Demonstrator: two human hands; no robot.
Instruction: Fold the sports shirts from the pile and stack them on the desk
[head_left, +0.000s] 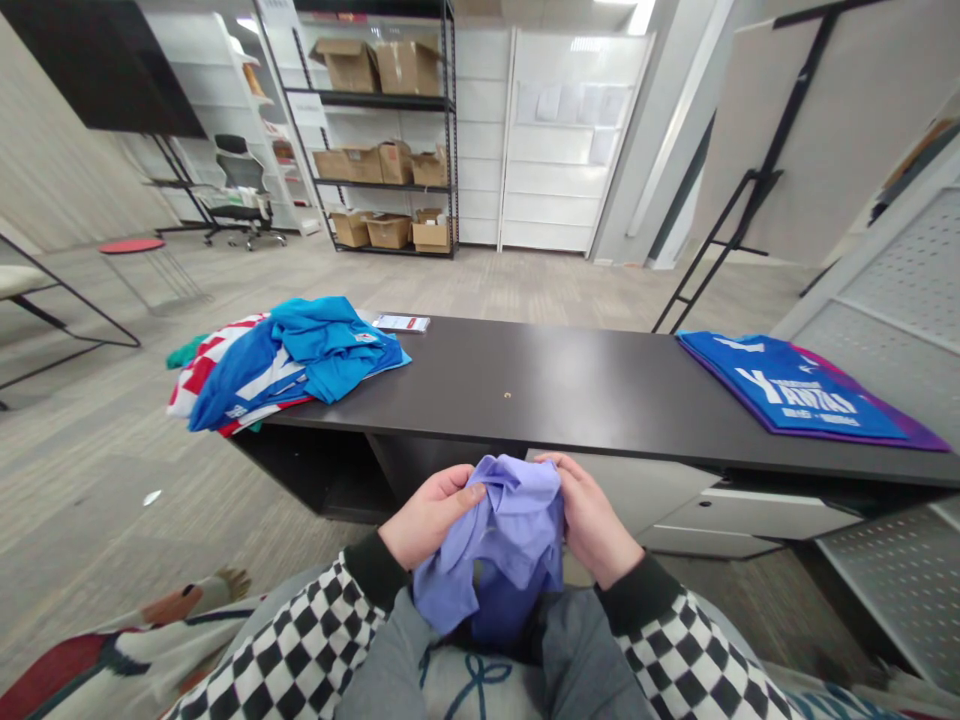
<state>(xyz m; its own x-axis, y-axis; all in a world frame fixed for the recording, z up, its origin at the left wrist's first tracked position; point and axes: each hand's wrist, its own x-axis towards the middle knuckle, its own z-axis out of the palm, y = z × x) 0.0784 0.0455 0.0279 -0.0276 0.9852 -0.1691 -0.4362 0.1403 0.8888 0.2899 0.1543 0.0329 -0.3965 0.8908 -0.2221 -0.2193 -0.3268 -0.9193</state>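
Note:
Both my hands hold a crumpled lavender garment [510, 540] up over my lap, just in front of the table edge. My left hand [431, 515] pinches a fold of it between thumb and fingers. My right hand [589, 518] grips the cloth on the other side. Checkered black-and-white sleeves cover both forearms. Beyond my hands, a loose pile of blue, red-and-white and green garments [300, 355] lies at the left end of the dark table [517, 385]. A folded blue-and-purple printed garment [795, 388] lies flat at its right end.
A small printed card [401, 323] lies on the table behind the pile. White drawers [750, 515] sit below the right side. Behind stand a metal shelf with cardboard boxes [382, 135], an office chair [240, 190] and a red stool [131, 245].

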